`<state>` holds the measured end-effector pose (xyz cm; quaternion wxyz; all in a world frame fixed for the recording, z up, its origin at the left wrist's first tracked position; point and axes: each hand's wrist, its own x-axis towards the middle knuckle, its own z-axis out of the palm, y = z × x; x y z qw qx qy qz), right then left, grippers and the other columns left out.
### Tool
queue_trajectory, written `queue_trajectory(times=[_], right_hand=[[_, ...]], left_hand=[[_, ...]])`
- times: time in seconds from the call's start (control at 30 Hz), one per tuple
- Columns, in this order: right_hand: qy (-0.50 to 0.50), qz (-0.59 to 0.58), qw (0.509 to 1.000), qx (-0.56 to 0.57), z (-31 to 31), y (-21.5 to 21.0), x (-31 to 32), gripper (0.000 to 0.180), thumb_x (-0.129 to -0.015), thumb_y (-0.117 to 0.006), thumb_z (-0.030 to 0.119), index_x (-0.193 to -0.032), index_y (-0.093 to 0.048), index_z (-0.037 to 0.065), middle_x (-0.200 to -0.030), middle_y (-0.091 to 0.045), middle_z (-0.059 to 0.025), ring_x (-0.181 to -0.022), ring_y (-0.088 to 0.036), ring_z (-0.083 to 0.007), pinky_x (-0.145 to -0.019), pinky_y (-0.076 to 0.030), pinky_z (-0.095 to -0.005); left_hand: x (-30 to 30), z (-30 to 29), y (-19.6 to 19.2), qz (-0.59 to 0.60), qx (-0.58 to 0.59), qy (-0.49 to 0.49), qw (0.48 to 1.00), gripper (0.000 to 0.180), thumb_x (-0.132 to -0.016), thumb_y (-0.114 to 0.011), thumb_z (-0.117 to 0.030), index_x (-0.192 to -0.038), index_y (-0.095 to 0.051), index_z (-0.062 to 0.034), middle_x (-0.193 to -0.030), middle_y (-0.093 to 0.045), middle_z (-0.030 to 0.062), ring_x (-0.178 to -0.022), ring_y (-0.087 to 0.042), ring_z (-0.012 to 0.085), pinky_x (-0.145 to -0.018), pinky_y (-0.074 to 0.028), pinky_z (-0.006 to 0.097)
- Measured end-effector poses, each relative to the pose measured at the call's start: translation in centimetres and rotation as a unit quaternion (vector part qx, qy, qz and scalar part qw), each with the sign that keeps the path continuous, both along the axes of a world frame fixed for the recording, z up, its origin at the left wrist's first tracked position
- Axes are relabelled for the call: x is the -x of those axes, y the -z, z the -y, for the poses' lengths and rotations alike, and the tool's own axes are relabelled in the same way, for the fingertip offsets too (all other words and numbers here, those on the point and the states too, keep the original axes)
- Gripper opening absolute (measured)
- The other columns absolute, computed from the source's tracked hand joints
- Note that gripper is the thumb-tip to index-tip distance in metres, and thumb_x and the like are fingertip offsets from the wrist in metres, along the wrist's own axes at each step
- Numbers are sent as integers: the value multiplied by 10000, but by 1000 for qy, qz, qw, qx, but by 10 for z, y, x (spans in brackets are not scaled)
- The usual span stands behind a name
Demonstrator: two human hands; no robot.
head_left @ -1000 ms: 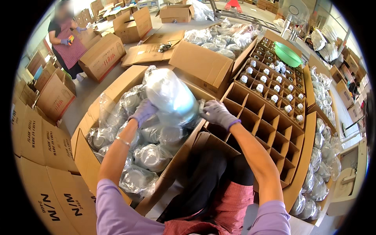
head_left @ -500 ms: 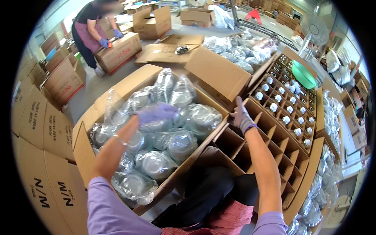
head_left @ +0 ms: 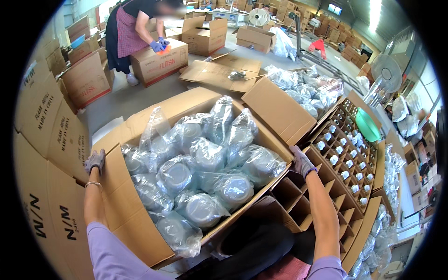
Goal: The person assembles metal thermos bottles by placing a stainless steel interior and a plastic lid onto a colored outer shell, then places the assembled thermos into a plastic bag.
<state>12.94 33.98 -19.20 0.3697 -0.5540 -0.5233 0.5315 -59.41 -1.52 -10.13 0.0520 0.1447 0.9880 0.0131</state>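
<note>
A large open cardboard carton (head_left: 128, 205) in front of me is full of clear glass flask liners (head_left: 203, 207), each wrapped in a clear plastic bag. At its left side my left hand (head_left: 95, 162), in a purple-grey glove, is closed over the outer edge of the carton's flap. My right hand (head_left: 303, 161), gloved alike, grips the carton's right far corner, beside a raised flap (head_left: 279, 111); its fingers are partly hidden. Just under my right forearm lies a divided carton (head_left: 322, 179), with several bare cells showing and silvery-topped pieces (head_left: 345, 174) standing in others.
Stacked cartons (head_left: 51, 172) form a wall on the left. A green basin (head_left: 367, 125) rests on the divided carton. More bagged pieces (head_left: 305, 91) lie behind. A person (head_left: 140, 32) bends over a closed carton (head_left: 161, 60) at far left. A fan (head_left: 386, 73) stands far right.
My left hand has moved from above the bagged liners to the left flap, now folded outward. My right hand stays at the carton's corner. The view has shifted, showing more of the far room.
</note>
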Motion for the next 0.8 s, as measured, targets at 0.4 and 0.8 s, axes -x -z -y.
queue_trajectory(times=[0.4,0.8], right_hand=[[-251,603,751,96,-72,-55,86,724,-844,-523,643,-1140,-669,-1,-1092,-680,-232,-1003,-656,-319,-887,-492,-409],[-224,271,887,299,-131,15,63,818,-857,-421,785,-1075,-666,36,-837,-646,-81,-706,-566,-212,-704,-461,-380]], left_hand=[[131,98,59,-5,-166,-37,985,695,-927,-444,-532,-1117,-623,112,-1118,-664,278,-1051,-638,393,-892,-466,442],[112,87,49,12,-382,-49,923,627,-926,-550,-447,-1208,-590,112,-1179,-648,255,-1068,-629,343,-922,-468,394]])
